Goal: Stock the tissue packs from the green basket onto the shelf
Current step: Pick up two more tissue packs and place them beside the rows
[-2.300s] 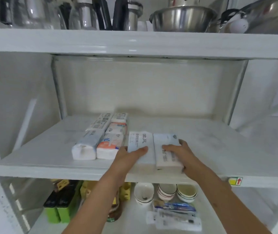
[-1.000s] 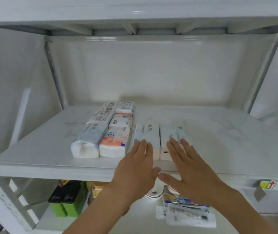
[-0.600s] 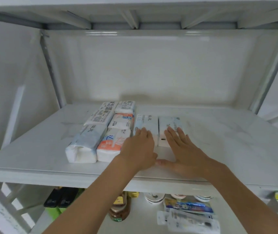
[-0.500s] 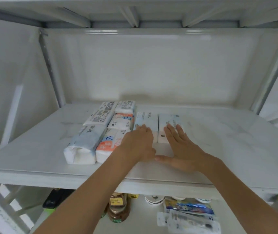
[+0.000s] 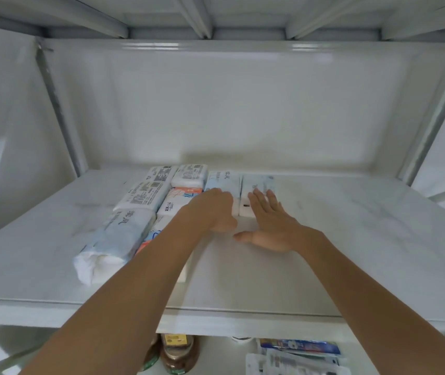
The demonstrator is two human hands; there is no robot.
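pressing two tissue packs toward the rear of the white shelf, the left hand lies on the left blue-white pack and the right hand lies on the right blue-white pack. right-hand fingers are straight and spread, flat on the pack top, thumb out to the side on the shelf. left-hand fingers are bent down over the near end of its pack; whether they pinch it cannot be told.

location of task items: all visible packs sit on the shelf, left of centre. the green basket is not in view.

fault conditions, as a judgement:
- uneven push force between the hands would skew one pack against the other and break the row alignment.
- a push angled leftward would crowd the orange-printed packs just beside the left pack.
- the soft wrappers can buckle under downward palm load instead of sliding.
- the front blue-grey pack lies near the shelf edge; a forearm brushing it on withdrawal could drag it off.

count:
- hands: two.
- packs under the hands: two.
- packs in the far-left column: three.
- packs in the next column: at least three, the front one largely hidden by the left forearm.
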